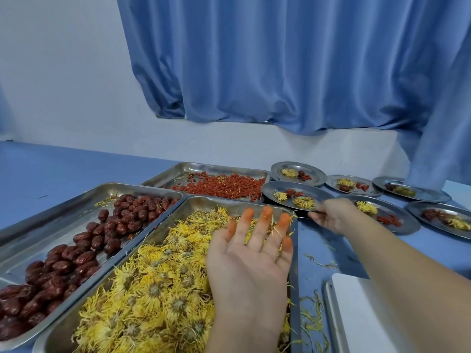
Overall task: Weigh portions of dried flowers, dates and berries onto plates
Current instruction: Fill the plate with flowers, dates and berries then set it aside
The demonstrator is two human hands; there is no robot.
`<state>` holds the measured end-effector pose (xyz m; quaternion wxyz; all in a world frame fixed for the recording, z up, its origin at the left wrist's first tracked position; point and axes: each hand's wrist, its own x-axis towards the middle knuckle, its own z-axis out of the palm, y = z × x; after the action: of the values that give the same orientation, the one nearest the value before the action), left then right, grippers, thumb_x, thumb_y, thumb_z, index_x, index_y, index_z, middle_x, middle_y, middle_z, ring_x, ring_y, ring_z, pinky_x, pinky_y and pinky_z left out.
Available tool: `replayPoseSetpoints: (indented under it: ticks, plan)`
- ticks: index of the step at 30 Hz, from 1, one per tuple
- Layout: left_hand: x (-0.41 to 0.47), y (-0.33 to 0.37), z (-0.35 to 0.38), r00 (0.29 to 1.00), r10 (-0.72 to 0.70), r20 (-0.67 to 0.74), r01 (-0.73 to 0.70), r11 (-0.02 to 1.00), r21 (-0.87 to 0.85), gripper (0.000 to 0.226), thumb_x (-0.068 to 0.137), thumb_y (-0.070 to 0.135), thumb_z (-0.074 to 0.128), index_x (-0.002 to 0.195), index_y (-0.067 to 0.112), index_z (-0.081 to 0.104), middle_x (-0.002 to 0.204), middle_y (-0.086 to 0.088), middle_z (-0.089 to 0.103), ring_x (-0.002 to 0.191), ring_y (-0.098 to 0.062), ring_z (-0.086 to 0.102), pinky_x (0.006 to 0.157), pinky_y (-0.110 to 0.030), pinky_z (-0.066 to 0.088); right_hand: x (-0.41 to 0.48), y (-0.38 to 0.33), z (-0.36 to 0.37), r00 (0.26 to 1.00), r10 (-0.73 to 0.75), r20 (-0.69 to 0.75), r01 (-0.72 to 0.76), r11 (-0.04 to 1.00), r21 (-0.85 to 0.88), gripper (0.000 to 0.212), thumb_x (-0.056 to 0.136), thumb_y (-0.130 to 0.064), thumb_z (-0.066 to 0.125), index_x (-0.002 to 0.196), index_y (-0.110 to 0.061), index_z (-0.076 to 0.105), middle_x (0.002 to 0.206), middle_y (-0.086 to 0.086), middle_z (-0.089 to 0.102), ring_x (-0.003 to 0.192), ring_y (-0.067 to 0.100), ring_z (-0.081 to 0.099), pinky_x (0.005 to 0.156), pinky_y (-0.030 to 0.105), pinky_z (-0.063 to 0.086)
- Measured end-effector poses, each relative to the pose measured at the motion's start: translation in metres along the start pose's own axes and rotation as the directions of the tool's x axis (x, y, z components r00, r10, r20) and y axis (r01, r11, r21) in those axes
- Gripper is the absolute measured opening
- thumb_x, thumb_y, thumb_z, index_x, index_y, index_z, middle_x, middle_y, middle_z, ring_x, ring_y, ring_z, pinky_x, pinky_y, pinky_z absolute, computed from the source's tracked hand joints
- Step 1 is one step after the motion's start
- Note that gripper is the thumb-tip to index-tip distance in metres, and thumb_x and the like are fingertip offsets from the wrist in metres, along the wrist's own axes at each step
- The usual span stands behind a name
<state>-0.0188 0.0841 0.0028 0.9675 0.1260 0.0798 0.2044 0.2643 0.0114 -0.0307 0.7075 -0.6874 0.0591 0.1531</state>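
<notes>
Left hand (251, 253), palm up, fingers straight and apart, over the flower tray (219, 200) at 6 o'clock; right hand (331, 216) pinching the near rim of a filled plate (321, 197) at 1 o'clock, where a one-edged grip may tilt it and spill its portion.

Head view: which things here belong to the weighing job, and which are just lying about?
Job: flower tray, open left hand above it, date tray, berry tray, the plate in the right hand grip, five more filled plates.

Lying about: blue curtain, loose petals on the table, white slab at lower right, possibly a scale, cannot tell.
</notes>
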Motion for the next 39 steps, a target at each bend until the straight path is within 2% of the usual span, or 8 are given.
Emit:
replayPoseSetpoints:
  ticks: [4,10,14,18,24,29,35,39]
  plan:
    - [0.0,0.0,0.0,1.0,0.001,0.004,-0.001,1.0,0.007,0.037,0.092,0.037,0.046,0.118,0.017,0.063,0.105,-0.013,0.074,0.092,-0.034,0.072,0.077,-0.042,0.05,-0.009,-0.003,-0.003,0.998,-0.007,0.062,0.015,0.993,-0.12,0.018,0.095,0.007,0.045,0.111,0.0,0.045,0.076,0.013,0.05,0.056,0.02,0.054,0.034,0.021,0.047]
    - [0.001,-0.002,0.0,1.0,0.001,0.003,-0.001,1.0,0.025,0.038,0.092,0.038,0.046,0.117,0.016,0.064,0.104,-0.012,0.075,0.092,-0.033,0.073,0.078,-0.042,0.049,-0.015,-0.001,-0.004,0.993,0.039,0.111,-0.023,0.99,-0.138,0.023,0.096,0.008,0.038,0.116,-0.003,0.04,0.076,0.014,0.05,0.055,0.015,0.047,0.04,0.021,0.045]
    - [0.002,-0.003,-0.001,1.0,0.001,0.004,-0.001,0.999,0.037,0.038,0.092,0.037,0.046,0.117,0.015,0.064,0.104,-0.011,0.075,0.09,-0.032,0.073,0.076,-0.042,0.049,-0.015,0.002,0.002,0.986,0.077,0.145,-0.062,0.993,-0.104,0.011,0.097,0.006,0.036,0.098,-0.003,0.043,0.073,0.012,0.05,0.056,0.013,0.045,0.035,0.015,0.043]
    - [0.003,-0.003,-0.002,1.0,-0.003,0.006,0.002,0.999,0.048,0.039,0.093,0.038,0.044,0.117,0.015,0.065,0.104,-0.011,0.075,0.09,-0.031,0.073,0.076,-0.041,0.049,-0.012,0.005,0.008,0.984,0.086,0.157,-0.064,0.988,-0.14,0.018,0.098,0.003,0.037,0.084,-0.004,0.044,0.073,0.011,0.051,0.056,0.012,0.045,0.035,0.015,0.042]
    - [0.005,-0.004,-0.003,1.0,-0.003,0.018,0.002,0.998,0.056,0.039,0.093,0.038,0.044,0.118,0.015,0.064,0.104,-0.011,0.075,0.09,-0.031,0.073,0.076,-0.039,0.049,-0.012,0.004,0.007,0.989,0.061,0.137,-0.019,0.958,-0.287,0.014,0.099,-0.003,0.041,0.085,-0.005,0.045,0.064,0.01,0.049,0.05,0.016,0.045,0.033,0.018,0.037]
    - [0.006,-0.005,-0.004,1.0,-0.009,0.015,0.008,0.997,0.081,0.038,0.092,0.036,0.046,0.116,0.013,0.065,0.103,-0.011,0.075,0.089,-0.031,0.073,0.078,-0.039,0.047,-0.013,0.002,-0.004,0.998,-0.05,0.042,0.061,0.94,-0.334,0.001,0.095,-0.002,0.051,0.094,-0.001,0.052,0.068,0.012,0.054,0.053,0.016,0.05,0.043,0.023,0.04]
    - [0.008,-0.007,-0.007,1.0,0.01,-0.013,-0.008,0.992,0.129,0.035,0.09,0.032,0.049,0.114,0.011,0.065,0.101,-0.012,0.075,0.087,-0.032,0.073,0.077,-0.04,0.048,-0.026,0.0,-0.022,0.996,-0.02,0.081,0.05,0.921,-0.385,0.023,0.093,-0.006,0.057,0.114,0.001,0.053,0.071,0.012,0.054,0.055,0.017,0.051,0.05,0.025,0.045]
    - [0.009,-0.008,-0.008,1.0,-0.024,0.006,0.022,0.976,0.218,0.035,0.09,0.031,0.049,0.115,0.012,0.064,0.101,-0.012,0.075,0.089,-0.031,0.073,0.077,-0.039,0.048,-0.048,-0.006,-0.032,0.989,-0.056,0.137,0.112,0.888,-0.445,0.019,0.093,-0.011,0.057,0.109,-0.001,0.053,0.077,0.013,0.055,0.056,0.02,0.053,0.05,0.027,0.046]
